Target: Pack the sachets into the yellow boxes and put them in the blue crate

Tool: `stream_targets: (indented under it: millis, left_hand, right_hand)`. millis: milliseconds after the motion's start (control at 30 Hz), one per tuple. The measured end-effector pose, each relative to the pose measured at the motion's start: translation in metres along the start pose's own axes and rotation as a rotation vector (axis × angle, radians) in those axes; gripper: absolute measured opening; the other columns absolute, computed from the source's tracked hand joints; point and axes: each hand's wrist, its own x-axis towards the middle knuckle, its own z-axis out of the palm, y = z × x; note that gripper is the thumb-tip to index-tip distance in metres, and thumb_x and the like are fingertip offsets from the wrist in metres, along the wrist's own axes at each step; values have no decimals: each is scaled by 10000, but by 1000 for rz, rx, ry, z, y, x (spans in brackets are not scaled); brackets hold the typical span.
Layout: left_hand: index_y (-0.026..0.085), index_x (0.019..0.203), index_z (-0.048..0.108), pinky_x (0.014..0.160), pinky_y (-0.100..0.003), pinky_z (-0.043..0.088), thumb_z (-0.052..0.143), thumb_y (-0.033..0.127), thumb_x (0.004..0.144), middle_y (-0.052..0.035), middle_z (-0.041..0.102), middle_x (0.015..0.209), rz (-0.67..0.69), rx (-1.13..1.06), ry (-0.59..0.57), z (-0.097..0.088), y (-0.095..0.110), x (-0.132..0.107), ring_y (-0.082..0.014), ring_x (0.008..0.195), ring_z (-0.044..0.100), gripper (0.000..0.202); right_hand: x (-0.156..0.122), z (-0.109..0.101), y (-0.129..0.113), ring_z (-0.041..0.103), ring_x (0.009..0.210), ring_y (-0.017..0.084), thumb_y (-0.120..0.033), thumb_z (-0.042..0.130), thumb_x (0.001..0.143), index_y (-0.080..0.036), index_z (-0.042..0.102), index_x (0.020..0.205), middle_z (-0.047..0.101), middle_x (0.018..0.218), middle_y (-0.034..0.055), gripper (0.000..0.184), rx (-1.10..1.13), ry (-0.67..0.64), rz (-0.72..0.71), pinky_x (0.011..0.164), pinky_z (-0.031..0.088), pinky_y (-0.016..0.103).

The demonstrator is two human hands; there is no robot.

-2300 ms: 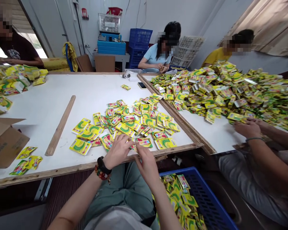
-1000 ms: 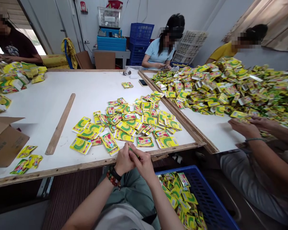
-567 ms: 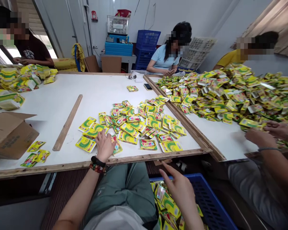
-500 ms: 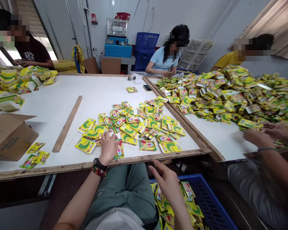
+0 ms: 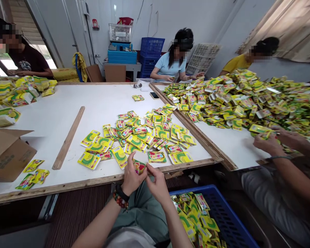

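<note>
At the table's front edge, above my lap, my left hand [image 5: 131, 178] is closed around a small printed box [image 5: 138, 166] in red, green and yellow. My right hand [image 5: 157, 183] pinches the right end of the same box; its fingertips partly hide that end. Just beyond my hands spreads a loose pile of similar flat yellow-green boxes [image 5: 138, 139], some with white flaps showing. One yellow box [image 5: 120, 156] lies slantwise to the left of my left hand.
A blue crate [image 5: 231, 215] of filled packets stands below the table at my right. A wooden strip [image 5: 69, 137] and a cardboard carton [image 5: 11, 155] are on the left. Beyond a wooden divider [image 5: 191, 127] rises a big heap [image 5: 237, 100]. A neighbour's hands [image 5: 270, 141] work there.
My left hand has lifted a box from the pile and drawn it to the table edge. My right hand has come up from above the crate to meet it.
</note>
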Motion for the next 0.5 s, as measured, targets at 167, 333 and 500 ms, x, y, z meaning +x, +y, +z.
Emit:
stream_targets:
  millis: [167, 333, 500]
  left_hand:
    - [192, 1268, 374, 875, -408, 514, 652, 280, 687, -114, 583, 1135, 168, 97, 8, 19, -4, -15, -263, 1075, 596, 650]
    - [212, 1152, 390, 794, -398, 527, 617, 337, 694, -106, 562, 1101, 306, 95, 91, 28, -17, -24, -259, 1021, 612, 526]
    - [191, 1218, 314, 860, -422, 512, 642, 328, 688, -153, 535, 1217, 207, 15, -59, 23, -6, -12, -277, 1102, 586, 639]
  right_hand:
    - [7, 0, -10, 684, 914, 276, -487, 686, 712, -214, 779, 889, 767, 929, 51, 338, 499, 11, 254, 888, 519, 434]
    - [15, 13, -27, 667, 1026, 273, -460, 746, 686, -224, 745, 1037, 743, 1064, 51, 423, 711, -79, 397, 953, 495, 412]
    - [13, 1, -36, 651, 1080, 288, -407, 757, 693, -244, 748, 1036, 741, 1078, 56, 381, 453, -83, 271, 1016, 441, 454]
